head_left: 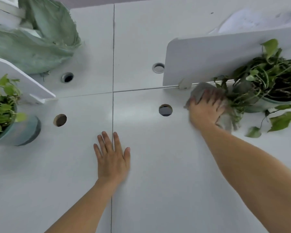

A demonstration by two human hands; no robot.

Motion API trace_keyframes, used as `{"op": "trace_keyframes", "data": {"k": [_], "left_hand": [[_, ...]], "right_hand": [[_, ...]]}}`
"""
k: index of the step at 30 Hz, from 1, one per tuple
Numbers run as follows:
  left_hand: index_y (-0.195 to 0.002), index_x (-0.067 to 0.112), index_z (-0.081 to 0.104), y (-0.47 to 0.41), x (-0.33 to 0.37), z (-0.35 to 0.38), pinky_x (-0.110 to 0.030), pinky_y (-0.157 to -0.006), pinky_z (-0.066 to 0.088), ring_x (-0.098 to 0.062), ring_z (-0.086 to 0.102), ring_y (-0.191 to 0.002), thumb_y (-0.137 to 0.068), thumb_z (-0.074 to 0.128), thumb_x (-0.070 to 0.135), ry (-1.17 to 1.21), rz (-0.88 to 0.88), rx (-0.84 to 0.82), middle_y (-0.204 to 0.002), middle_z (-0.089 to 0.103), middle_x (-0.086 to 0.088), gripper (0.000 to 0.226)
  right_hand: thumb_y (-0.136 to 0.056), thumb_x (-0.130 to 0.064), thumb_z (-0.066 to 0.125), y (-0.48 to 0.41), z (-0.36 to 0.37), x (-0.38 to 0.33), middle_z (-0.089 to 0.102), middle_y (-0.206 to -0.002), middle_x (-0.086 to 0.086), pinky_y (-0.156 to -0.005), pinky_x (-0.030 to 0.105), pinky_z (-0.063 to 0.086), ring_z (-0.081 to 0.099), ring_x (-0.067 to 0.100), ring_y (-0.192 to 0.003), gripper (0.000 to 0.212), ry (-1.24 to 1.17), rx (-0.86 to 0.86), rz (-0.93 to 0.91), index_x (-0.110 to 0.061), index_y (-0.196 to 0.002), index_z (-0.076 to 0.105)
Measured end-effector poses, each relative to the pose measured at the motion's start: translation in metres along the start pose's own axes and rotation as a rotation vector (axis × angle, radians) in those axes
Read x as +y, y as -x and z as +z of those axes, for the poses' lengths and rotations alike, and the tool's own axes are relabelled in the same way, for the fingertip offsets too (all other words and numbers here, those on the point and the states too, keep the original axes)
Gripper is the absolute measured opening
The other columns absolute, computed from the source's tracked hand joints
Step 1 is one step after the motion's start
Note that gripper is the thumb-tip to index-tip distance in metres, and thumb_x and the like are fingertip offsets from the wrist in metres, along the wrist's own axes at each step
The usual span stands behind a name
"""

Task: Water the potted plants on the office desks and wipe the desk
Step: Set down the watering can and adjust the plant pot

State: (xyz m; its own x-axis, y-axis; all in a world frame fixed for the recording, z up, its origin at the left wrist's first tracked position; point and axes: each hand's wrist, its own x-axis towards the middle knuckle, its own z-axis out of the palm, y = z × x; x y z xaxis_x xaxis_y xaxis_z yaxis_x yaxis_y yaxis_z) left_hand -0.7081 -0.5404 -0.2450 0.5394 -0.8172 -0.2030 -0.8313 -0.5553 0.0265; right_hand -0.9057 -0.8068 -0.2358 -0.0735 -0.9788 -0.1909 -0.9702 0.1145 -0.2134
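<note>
Two outstretched hands are working a white office desk (158, 174).
Left hand (112, 157) is lying flat, empty; right hand (206, 110) is pressing a crumpled grey cloth (199, 92), fingers spread, beside one of two leafy green potted plants (272, 88).

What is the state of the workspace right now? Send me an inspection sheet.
Surface: white desk, seams crossing at its middle, four round cable holes.
Job's things: grey cloth under the right hand, beside the right potted plant; left potted plant at the left edge.
Clutter: green bag far left; paper behind the right divider.
Hands: left hand flat on the desk; right hand presses the cloth, blurred.
Cables: nothing seen.
Surroundings: right divider and left divider, both white.
</note>
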Motion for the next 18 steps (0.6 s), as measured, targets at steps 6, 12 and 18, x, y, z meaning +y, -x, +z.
{"op": "trace_keyframes", "data": {"k": [6, 12, 18], "left_hand": [[-0.152, 0.005, 0.008, 0.002, -0.001, 0.004, -0.057, -0.117, 0.009, -0.043, 0.003, -0.147, -0.098, 0.002, 0.053, -0.007, -0.005, 0.013, -0.157, 0.008, -0.03, 0.073], [-0.152, 0.004, 0.014, -0.002, -0.001, 0.002, -0.057, -0.116, 0.01, -0.044, 0.007, -0.147, -0.099, 0.005, 0.052, -0.006, -0.002, 0.037, -0.157, 0.011, -0.03, 0.072], [-0.152, 0.004, 0.016, -0.005, 0.0, 0.0, -0.058, -0.115, 0.011, -0.045, 0.009, -0.146, -0.099, 0.004, 0.051, -0.007, -0.003, 0.058, -0.156, 0.013, -0.031, 0.072]], "right_hand": [[-0.093, -0.066, -0.004, 0.086, 0.029, -0.018, -0.001, -0.168, 0.002, -0.119, 0.049, -0.014, -0.013, 0.02, -0.152, 0.077, 0.216, -0.295, -0.878, -0.027, -0.159, 0.008], [-0.098, -0.06, 0.007, 0.011, 0.009, 0.013, 0.006, -0.168, 0.007, -0.122, 0.049, 0.0, 0.0, 0.026, -0.154, 0.072, 0.154, -0.063, -0.334, -0.025, -0.16, 0.008], [-0.102, -0.056, 0.011, 0.078, 0.034, -0.105, -0.009, -0.168, 0.001, -0.118, 0.055, -0.016, -0.018, 0.026, -0.153, 0.063, 0.13, -0.244, -0.672, -0.031, -0.16, 0.004]]}}
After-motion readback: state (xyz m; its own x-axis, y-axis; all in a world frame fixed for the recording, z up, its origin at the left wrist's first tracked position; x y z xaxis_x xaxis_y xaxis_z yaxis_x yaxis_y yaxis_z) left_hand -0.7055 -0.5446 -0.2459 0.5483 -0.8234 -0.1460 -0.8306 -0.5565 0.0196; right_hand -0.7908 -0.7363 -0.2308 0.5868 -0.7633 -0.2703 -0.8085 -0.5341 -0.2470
